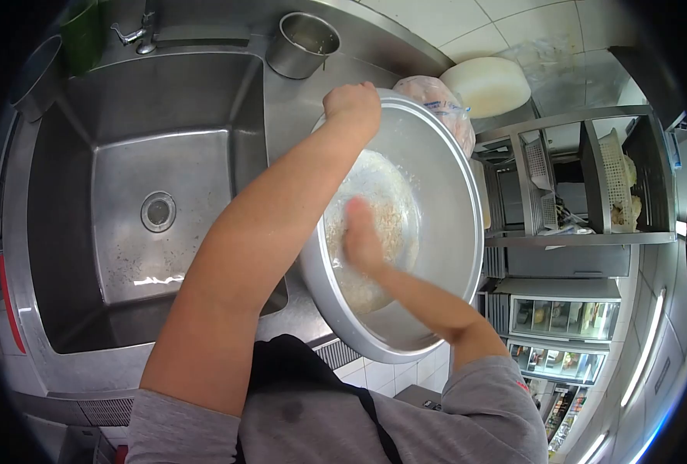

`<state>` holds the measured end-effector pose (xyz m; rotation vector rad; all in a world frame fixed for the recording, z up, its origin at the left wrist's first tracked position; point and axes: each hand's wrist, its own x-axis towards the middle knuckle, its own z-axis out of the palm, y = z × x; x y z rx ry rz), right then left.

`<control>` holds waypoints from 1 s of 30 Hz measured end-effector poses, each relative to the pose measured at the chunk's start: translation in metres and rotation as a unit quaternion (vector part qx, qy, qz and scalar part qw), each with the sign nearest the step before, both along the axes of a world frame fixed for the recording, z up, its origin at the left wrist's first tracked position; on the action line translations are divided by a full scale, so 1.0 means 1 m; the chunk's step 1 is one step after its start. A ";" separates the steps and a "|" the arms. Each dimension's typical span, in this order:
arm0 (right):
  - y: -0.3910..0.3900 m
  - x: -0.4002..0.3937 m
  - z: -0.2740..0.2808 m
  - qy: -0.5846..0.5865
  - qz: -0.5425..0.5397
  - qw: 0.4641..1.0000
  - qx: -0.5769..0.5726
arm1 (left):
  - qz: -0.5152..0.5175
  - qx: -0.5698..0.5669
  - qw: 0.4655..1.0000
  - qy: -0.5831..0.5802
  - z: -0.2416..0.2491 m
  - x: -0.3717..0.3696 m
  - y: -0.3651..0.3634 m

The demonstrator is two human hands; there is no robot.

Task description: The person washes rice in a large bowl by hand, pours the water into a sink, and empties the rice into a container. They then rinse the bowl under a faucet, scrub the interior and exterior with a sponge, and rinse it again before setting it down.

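Note:
A large silver metal pot (pixel 444 201) is tilted on the counter beside the sink. My left hand (pixel 353 107) is closed over its far rim, with the fingertips hidden. Inside the pot, my right hand (pixel 363 236) is at the bottom among wet, pale grains (pixel 390 224) that look like rice. Cloudy whitish liquid or residue surrounds the grains. The right hand is smeared by motion, so how its fingers are held does not show clearly.
A steel sink (pixel 127 182) with a drain and small bits lies to the left. Behind the pot stand a small metal container (pixel 303 45), a plastic bag of pale contents (pixel 440 108) and a whitish rounded block (pixel 486 87). A metal shelf (pixel 567 240) holds baskets at right.

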<state>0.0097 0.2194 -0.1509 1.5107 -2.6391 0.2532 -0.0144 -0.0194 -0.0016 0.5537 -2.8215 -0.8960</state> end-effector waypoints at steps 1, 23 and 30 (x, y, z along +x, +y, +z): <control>-0.014 0.036 0.020 -0.112 0.001 0.989 0.095 | -0.003 0.003 1.000 -0.002 -0.001 0.000 0.002; 0.007 0.000 0.010 0.011 0.055 0.997 0.055 | 0.004 -0.009 1.000 0.022 -0.002 -0.001 0.003; -0.009 0.012 0.012 0.030 0.046 0.996 0.070 | 0.005 -0.019 0.999 0.027 -0.003 0.001 0.003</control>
